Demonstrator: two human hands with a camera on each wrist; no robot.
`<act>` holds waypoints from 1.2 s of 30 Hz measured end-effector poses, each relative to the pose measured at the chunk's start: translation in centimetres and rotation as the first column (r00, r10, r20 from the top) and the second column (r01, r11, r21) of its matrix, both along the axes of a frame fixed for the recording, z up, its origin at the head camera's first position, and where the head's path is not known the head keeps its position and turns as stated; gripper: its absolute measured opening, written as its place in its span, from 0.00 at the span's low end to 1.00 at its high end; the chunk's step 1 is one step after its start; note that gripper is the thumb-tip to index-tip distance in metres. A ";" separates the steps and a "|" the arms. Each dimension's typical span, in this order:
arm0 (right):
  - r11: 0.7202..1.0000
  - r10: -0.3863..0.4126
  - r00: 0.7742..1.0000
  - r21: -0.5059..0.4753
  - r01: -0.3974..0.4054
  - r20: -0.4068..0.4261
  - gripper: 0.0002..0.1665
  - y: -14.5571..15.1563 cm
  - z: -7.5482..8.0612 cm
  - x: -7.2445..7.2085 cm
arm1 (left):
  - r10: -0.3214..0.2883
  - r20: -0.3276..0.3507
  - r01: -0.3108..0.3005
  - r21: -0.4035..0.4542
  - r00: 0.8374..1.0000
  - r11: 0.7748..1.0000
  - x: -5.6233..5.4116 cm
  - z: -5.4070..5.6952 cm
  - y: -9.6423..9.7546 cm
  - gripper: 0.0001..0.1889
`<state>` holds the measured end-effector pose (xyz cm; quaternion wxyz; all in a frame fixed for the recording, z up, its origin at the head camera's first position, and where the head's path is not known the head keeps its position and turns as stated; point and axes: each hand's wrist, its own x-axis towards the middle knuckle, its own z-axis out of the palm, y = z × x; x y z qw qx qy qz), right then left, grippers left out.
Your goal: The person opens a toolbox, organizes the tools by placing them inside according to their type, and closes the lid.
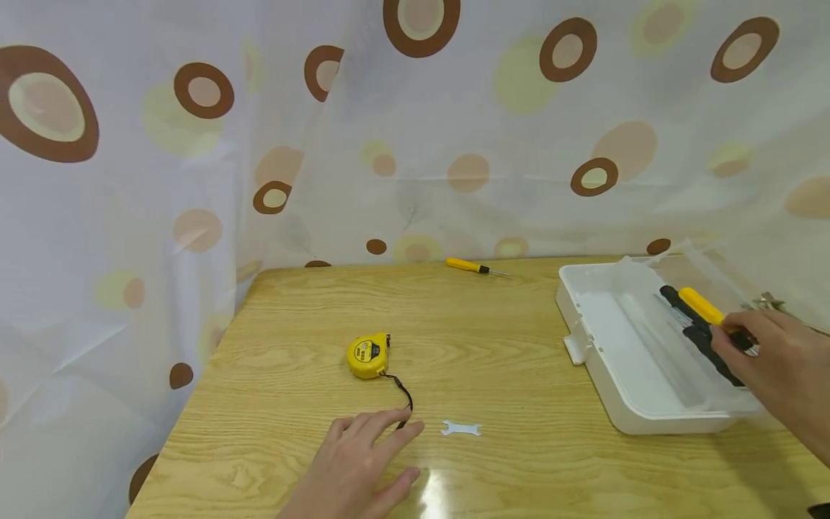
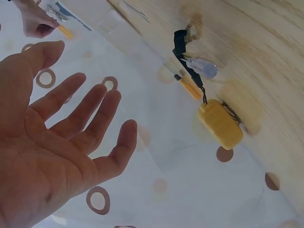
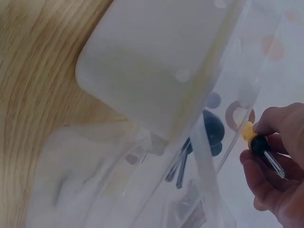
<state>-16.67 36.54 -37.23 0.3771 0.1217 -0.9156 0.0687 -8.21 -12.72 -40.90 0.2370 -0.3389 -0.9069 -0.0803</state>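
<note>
In the head view my left hand (image 1: 357,461) hovers low over the table, fingers spread and holding nothing. Its fingertips are by the black wrist strap (image 1: 405,393) of a yellow tape measure (image 1: 367,355); whether they touch cannot be told. Right of them lies a small silver open-ended wrench (image 1: 462,428). My right hand (image 1: 774,353) pinches a yellow-handled screwdriver (image 1: 702,306) near its black collar, over the right side of a white plastic case (image 1: 599,375). Up close in the right wrist view, thumb and fingers grip that screwdriver (image 3: 248,132), its metal shaft pointing toward the palm.
Black-handled tools (image 1: 710,349) lie in the case's right section, beside a translucent divider. A clear lid (image 1: 713,270) stands raised behind. Another yellow screwdriver (image 1: 465,264) lies at the table's back edge, before a patterned curtain (image 1: 415,209). The left wrist view shows a translucent-handled piece (image 2: 204,68) near the strap.
</note>
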 end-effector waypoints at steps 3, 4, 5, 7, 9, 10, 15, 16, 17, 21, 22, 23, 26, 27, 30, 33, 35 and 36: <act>0.998 -0.057 0.995 -0.009 0.058 0.081 0.18 0.4 -0.4 0.0 | -0.001 0.005 0.001 0.001 1.000 1.000 0.0 -0.1 0.0 0.23; 0.997 -0.072 0.992 -0.001 0.073 0.099 0.18 0.5 -0.4 -0.1 | -0.002 0.005 0.002 0.002 1.000 1.000 0.0 -0.2 0.0 0.23; 0.996 -0.091 0.989 0.008 0.090 0.119 0.17 0.5 -0.5 -0.1 | -0.003 0.006 0.003 0.005 1.000 1.000 0.0 -0.2 0.0 0.23; 0.993 -0.120 0.983 0.024 0.118 0.141 0.17 0.5 -0.6 -0.1 | -0.004 0.005 0.004 0.012 1.000 1.000 -0.1 -0.2 0.1 0.23; 0.990 -0.138 0.977 0.032 0.135 0.163 0.16 0.4 -0.8 -0.2 | -0.006 0.004 0.006 0.022 1.000 1.000 -0.1 -0.2 0.1 0.23; 0.989 -0.147 0.974 0.035 0.143 0.175 0.16 0.4 -0.8 -0.2 | -0.005 -0.001 0.005 0.024 1.000 1.000 -0.1 -0.2 0.1 0.23; 0.991 -0.135 0.974 0.024 0.132 0.183 0.13 0.4 -0.9 -0.3 | -0.003 -0.013 0.003 0.029 1.000 1.000 -0.1 -0.2 0.2 0.23; 0.991 -0.136 0.973 0.026 0.134 0.188 0.13 0.4 -0.9 -0.3 | -0.003 -0.009 0.003 0.028 1.000 1.000 -0.1 -0.3 0.2 0.23; 0.991 -0.132 0.974 0.026 0.129 0.183 0.12 0.4 -0.9 -0.4 | -0.003 -0.001 0.003 0.028 1.000 1.000 -0.1 -0.3 0.2 0.23; 0.990 -0.136 0.973 0.043 0.131 0.187 0.12 0.3 -0.9 -0.6 | -0.005 0.037 0.004 0.024 0.999 1.000 -0.1 -0.3 0.2 0.21; 0.990 -0.141 0.972 0.051 0.134 0.187 0.12 0.3 -1.0 -0.7 | -0.004 0.046 0.003 0.022 0.999 1.000 -0.1 -0.3 0.2 0.21; 0.989 -0.142 0.974 0.059 0.134 0.176 0.13 0.3 -1.0 -0.8 | -0.004 0.049 0.003 0.020 0.999 1.000 -0.1 -0.3 0.3 0.20; 0.987 -0.142 0.976 0.101 0.126 0.166 0.12 0.5 -1.2 -1.0 | -0.006 0.050 0.005 0.016 0.999 1.000 0.0 -0.4 0.3 0.20; 0.988 -0.130 0.979 0.107 0.114 0.154 0.12 0.6 -1.2 -1.1 | -0.006 0.049 0.006 0.015 0.999 1.000 0.0 -0.4 0.3 0.19; 0.989 -0.082 0.990 0.129 0.067 0.115 0.09 1.0 -1.4 -1.4 | -0.007 0.056 0.006 0.014 0.998 1.000 0.0 -0.4 0.3 0.19; 0.991 -0.053 0.994 0.124 0.041 0.099 0.08 1.2 -1.4 -1.6 | -0.008 0.062 0.007 0.018 0.998 1.000 -0.1 -0.3 0.3 0.19; 0.993 -0.064 0.991 0.106 0.051 0.116 0.09 1.0 -1.4 -1.6 | -0.012 0.052 0.011 0.021 0.999 1.000 -0.2 -0.3 0.3 0.20; 0.994 -0.073 0.989 0.095 0.061 0.131 0.10 0.8 -1.4 -1.5 | -0.014 0.046 0.013 0.022 0.999 1.000 -0.2 -0.2 0.3 0.20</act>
